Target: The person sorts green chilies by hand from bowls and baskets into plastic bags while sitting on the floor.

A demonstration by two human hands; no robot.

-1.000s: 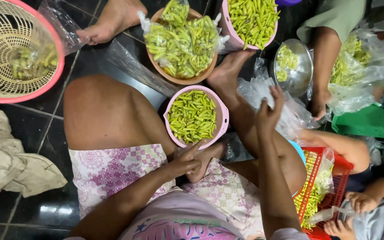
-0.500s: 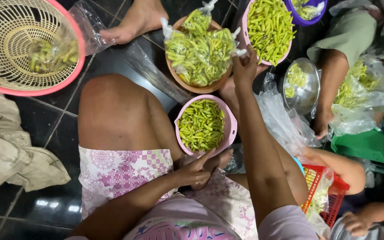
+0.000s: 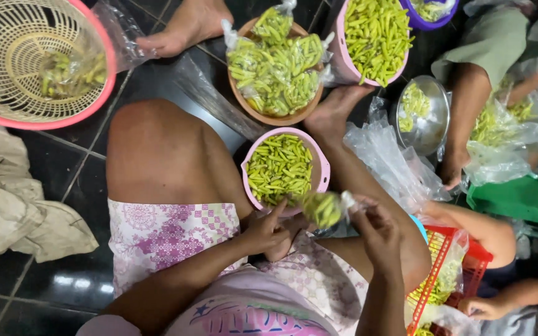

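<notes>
I sit on a dark tiled floor. A small pink bowl (image 3: 320,163) of green chillies stands between my legs. My right hand (image 3: 378,231) pinches the knotted neck of a small clear bag of green chillies (image 3: 324,208), which hangs just over the bowl's near rim. My left hand (image 3: 269,230) rests below the bowl with its thumb raised toward the bag; it holds nothing that I can see.
A brown bowl (image 3: 263,115) holds tied bags of chillies. A large pink bowl (image 3: 339,59) of chillies stands at the top. A pink-rimmed basket (image 3: 63,118) sits top left. A steel bowl (image 3: 434,121), loose plastic, a red crate (image 3: 477,249), other people's feet and hands lie around.
My right arm, stretched out to the brown bowl half a second ago, has come back to my lap and now holds a small bag of chillies. The left hand has barely moved.
</notes>
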